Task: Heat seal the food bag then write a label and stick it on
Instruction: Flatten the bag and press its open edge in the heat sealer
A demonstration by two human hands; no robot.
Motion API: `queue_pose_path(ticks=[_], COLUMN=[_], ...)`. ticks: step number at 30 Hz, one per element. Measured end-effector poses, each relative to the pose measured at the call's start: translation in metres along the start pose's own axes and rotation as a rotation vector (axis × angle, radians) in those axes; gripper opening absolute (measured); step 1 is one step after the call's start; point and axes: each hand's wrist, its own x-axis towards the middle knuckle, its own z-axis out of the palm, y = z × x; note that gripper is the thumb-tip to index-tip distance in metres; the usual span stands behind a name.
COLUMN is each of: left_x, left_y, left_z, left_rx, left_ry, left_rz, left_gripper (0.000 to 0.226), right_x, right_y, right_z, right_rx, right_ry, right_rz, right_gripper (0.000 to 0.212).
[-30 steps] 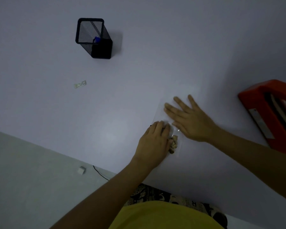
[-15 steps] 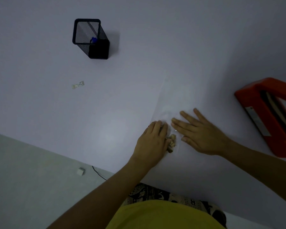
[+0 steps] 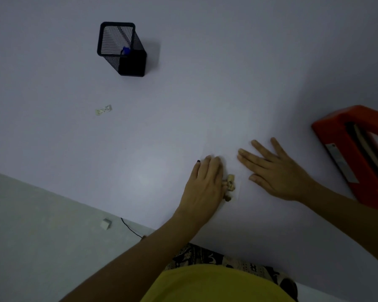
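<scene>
A clear food bag (image 3: pixel 229 153) lies flat on the white table, barely visible, with tan food pieces (image 3: pixel 229 186) at its near end. My left hand (image 3: pixel 205 186) lies palm down on the near left part of the bag, covering most of the food. My right hand (image 3: pixel 273 168) rests flat with fingers spread on the bag's right side. The red heat sealer (image 3: pixel 356 155) stands at the right edge. A small white label (image 3: pixel 103 110) lies far to the left. A blue pen (image 3: pixel 125 50) stands in a black mesh holder (image 3: pixel 120 49) at the back left.
The table's near edge (image 3: pixel 74 199) runs diagonally at lower left, with pale floor below it. A small white block (image 3: pixel 106 224) and a thin black cable (image 3: pixel 130 227) lie on the floor there.
My right hand slid along the bag toward me and to the right, then stayed flat on it. My left hand kept pressing on the food end.
</scene>
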Motion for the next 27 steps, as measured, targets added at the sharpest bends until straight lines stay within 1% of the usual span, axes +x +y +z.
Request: queue_pose_path(ticks=[4, 7, 9, 13, 16, 18, 20, 21, 23, 24, 25, 26, 27], left_x=[0.0, 0.003, 0.004, 0.001, -0.001, 0.001, 0.004, 0.005, 0.005, 0.004, 0.004, 0.003, 0.003], left_y=[-0.002, -0.005, -0.006, -0.005, -0.006, -0.006, -0.007, -0.007, -0.008, -0.008, -0.007, -0.007, -0.007], left_z=[0.003, 0.002, 0.001, 0.002, 0.003, 0.003, 0.003, 0.003, 0.004, 0.005, 0.006, 0.007, 0.008], left_rx=[-0.039, -0.047, -0.063, -0.079, -0.047, -0.046, -0.039, -0.033, -0.026, -0.026, -0.029, -0.033, -0.035], left_ry=[0.008, 0.025, 0.048, 0.064, 0.042, 0.025, 0.024, 0.026, 0.033, 0.035, 0.034, 0.035, 0.042], left_rz=[0.075, 0.094, 0.096, 0.086, 0.074, 0.074, 0.068, 0.064, 0.061, 0.065, 0.071, 0.076, 0.076], left_gripper=[0.052, 0.042, 0.038, 0.042, 0.046, 0.048, 0.048, 0.047, 0.048, 0.048, 0.048, 0.048, 0.048], right_x=[0.003, 0.011, 0.02, 0.037, 0.045, 0.049, 0.052, 0.054, 0.059, 0.06, 0.062, 0.066, 0.071], right_y=[-0.004, -0.008, -0.014, -0.017, 0.011, 0.029, 0.044, 0.051, 0.068, 0.074, 0.075, 0.069, 0.058], right_z=[-0.004, -0.009, -0.01, -0.007, -0.01, -0.013, -0.016, -0.018, -0.025, -0.03, -0.033, -0.034, -0.033], right_rx=[0.04, 0.068, 0.079, 0.053, 0.01, -0.005, -0.045, -0.059, -0.048, -0.036, -0.036, -0.047, -0.055], right_ry=[0.041, 0.126, 0.148, 0.074, 0.003, -0.027, -0.042, -0.039, -0.017, 0.0, 0.022, 0.041, 0.06], right_rz=[0.003, 0.001, -0.019, -0.158, -0.253, -0.276, -0.235, -0.153, 0.096, 0.172, 0.171, 0.101, -0.012], right_gripper=[0.054, 0.05, 0.05, 0.057, 0.062, 0.062, 0.063, 0.065, 0.069, 0.07, 0.071, 0.071, 0.07])
